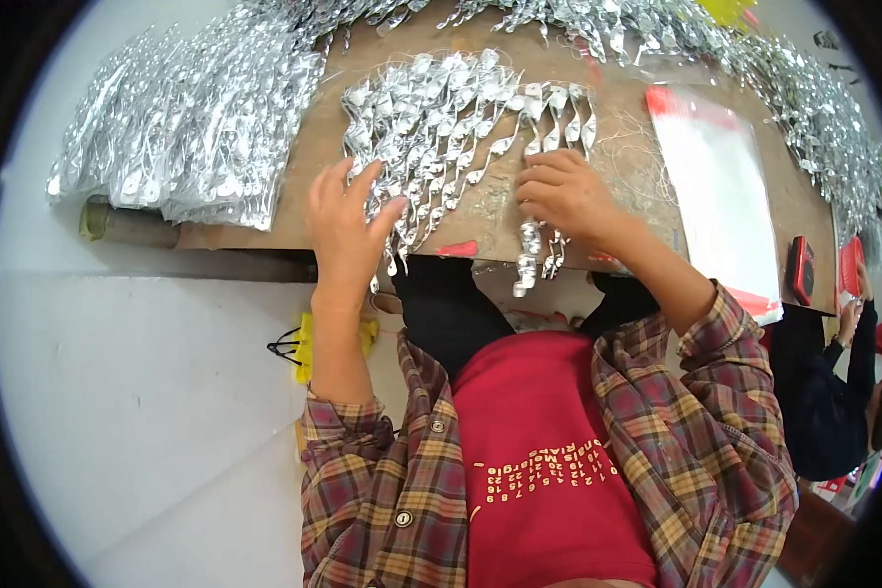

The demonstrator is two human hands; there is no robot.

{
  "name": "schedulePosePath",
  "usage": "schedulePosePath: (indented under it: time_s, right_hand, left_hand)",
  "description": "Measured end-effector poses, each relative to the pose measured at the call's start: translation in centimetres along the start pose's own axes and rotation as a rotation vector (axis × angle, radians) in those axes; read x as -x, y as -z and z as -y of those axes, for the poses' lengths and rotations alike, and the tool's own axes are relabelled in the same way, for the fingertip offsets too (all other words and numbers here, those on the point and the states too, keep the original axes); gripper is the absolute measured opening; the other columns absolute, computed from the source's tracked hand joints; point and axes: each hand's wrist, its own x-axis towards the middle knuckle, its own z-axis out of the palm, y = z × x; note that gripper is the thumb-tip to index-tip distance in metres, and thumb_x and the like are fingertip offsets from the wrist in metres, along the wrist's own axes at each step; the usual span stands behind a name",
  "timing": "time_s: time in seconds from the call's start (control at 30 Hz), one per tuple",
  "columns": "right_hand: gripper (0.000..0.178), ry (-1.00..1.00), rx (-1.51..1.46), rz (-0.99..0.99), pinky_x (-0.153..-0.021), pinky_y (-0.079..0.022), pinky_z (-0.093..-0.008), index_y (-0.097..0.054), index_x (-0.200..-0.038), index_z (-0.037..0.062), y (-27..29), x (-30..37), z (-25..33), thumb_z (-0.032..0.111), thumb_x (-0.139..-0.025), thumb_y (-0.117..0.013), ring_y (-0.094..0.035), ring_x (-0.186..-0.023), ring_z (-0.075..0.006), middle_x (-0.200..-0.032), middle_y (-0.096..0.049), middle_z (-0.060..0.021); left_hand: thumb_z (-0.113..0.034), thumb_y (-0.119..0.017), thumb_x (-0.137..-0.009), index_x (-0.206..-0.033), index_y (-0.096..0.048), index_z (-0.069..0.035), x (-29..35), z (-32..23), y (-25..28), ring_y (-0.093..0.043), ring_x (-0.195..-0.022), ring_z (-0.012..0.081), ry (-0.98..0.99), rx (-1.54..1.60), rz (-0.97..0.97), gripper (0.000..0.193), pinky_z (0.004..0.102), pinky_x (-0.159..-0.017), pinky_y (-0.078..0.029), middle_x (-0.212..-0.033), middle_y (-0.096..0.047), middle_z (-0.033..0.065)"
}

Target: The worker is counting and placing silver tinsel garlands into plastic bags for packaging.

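Twisted silver foil strands (431,127) lie side by side on the brown tabletop, with thin clear threads at their far ends. Over the left edge of this bunch hovers or rests my left hand (348,225), fingers and thumb spread apart. My right hand (568,196) has its fingers curled down around a few separate foil strands (527,260) on the right. Their lower ends hang past the table's near edge. The right fingertips are partly hidden, as is the part of the strands under them.
Silver foil bundles in clear plastic (196,127) cover the table's left end, beside a tube (132,223). More silver strands (804,108) line the far side. To the right are flat clear bags (720,186) and a red-and-black device (802,269). Another person's hand (857,294) holds something red.
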Motion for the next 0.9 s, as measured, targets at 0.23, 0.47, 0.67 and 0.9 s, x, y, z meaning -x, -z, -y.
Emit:
schedulePosePath:
  time_s: [0.23, 0.47, 0.67, 0.9]
  right_hand:
    - [0.026, -0.005, -0.037, -0.005, -0.090, -0.040, -0.0401, -0.063, -0.103, 0.0133, -1.5, -4.9, 1.4, 0.010, -0.077, -0.061, -0.055, -0.103, -0.0244, -0.109, -0.061, -0.0013]
    - [0.024, 0.079, -0.017, 0.055, -0.091, -0.039, -0.0383, -0.061, -0.095, 0.0139, -1.6, -6.1, 1.9, 0.007, -0.072, -0.060, -0.052, -0.106, -0.0226, -0.107, -0.060, 0.0024]
    - [0.016, 0.068, 0.020, 0.083, -0.087, -0.039, -0.0379, -0.059, -0.083, 0.0129, -0.1, -3.6, 0.2, 0.005, -0.070, -0.059, -0.053, -0.101, -0.0229, -0.097, -0.061, 0.0017]
    - [0.018, -0.007, -0.024, 0.047, -0.086, -0.039, -0.0380, -0.061, -0.085, 0.0121, -0.5, -4.6, 0.1, 0.002, -0.071, -0.059, -0.054, -0.096, -0.0236, -0.096, -0.060, -0.0013]
  left_hand:
    - [-0.033, -0.074, -0.071, -0.127, -0.055, -0.010, 0.9, 0.1, -1.3, -0.045, -0.120, 0.0371, 0.187, 0.120, 0.108, 0.064, 0.0467, -0.100, -0.035, -0.132, -0.048, 0.0205]
    - [-0.025, -0.070, -0.073, -0.125, -0.056, -0.011, 1.0, 0.3, -1.3, -0.050, -0.113, 0.0362, 0.154, 0.140, 0.087, 0.056, 0.0462, -0.094, -0.039, -0.126, -0.052, 0.0190]
    - [-0.023, -0.067, -0.073, -0.121, -0.058, -0.012, 1.8, -2.1, -1.1, -0.053, -0.109, 0.0346, 0.175, 0.131, 0.070, 0.051, 0.0461, -0.088, -0.043, -0.120, -0.056, 0.0142]
    - [-0.020, -0.067, -0.073, -0.120, -0.059, -0.014, 2.1, -2.5, -1.3, -0.052, -0.109, 0.0286, 0.217, 0.076, 0.084, 0.048, 0.0449, -0.087, -0.041, -0.120, -0.056, 0.0090]
